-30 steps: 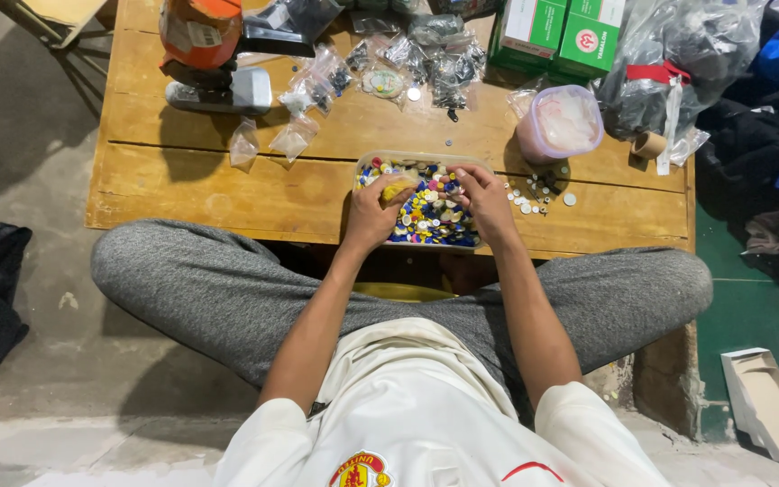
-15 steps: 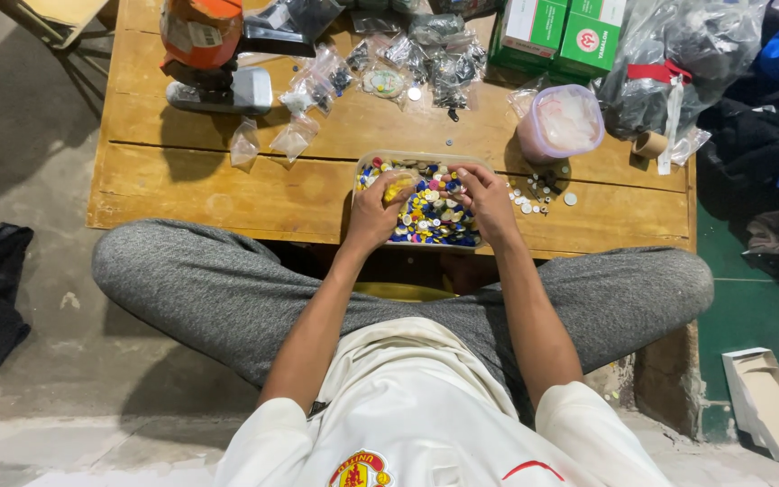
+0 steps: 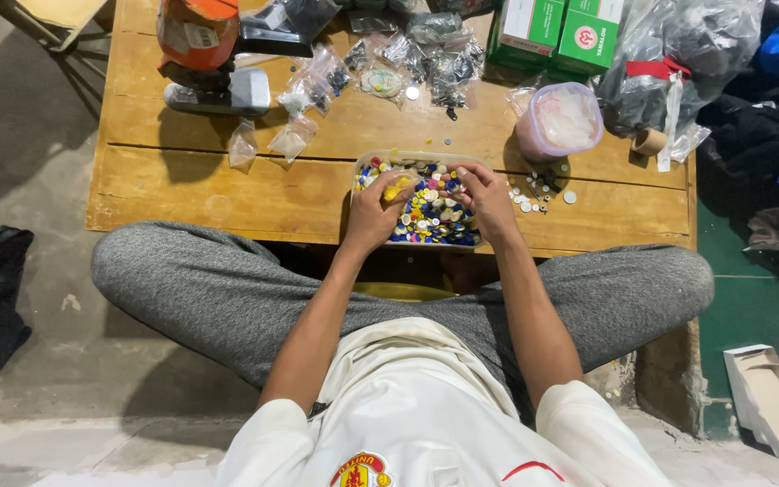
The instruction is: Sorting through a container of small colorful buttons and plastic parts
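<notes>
A clear plastic tray [image 3: 426,158] full of small coloured buttons [image 3: 433,221] in yellow, blue, white and red sits at the near edge of a low wooden table [image 3: 227,180]. My left hand [image 3: 376,212] rests on the tray's left side, its fingers pinching a yellow piece [image 3: 396,188]. Over the tray's right side, my right hand [image 3: 482,200] has its fingertips curled down among the buttons; whether it grips one is hidden. My crossed legs in grey trousers lie under the table edge.
Loose white buttons [image 3: 534,194] lie right of the tray. Behind stand a lidded tub [image 3: 559,120], small plastic bags [image 3: 295,135], green boxes [image 3: 556,32], a tape roll [image 3: 649,142] and an orange-topped device [image 3: 205,50]. A cardboard box [image 3: 773,397] lies on the floor at right.
Both hands stay on the tray; only the fingers shift slightly among the buttons.
</notes>
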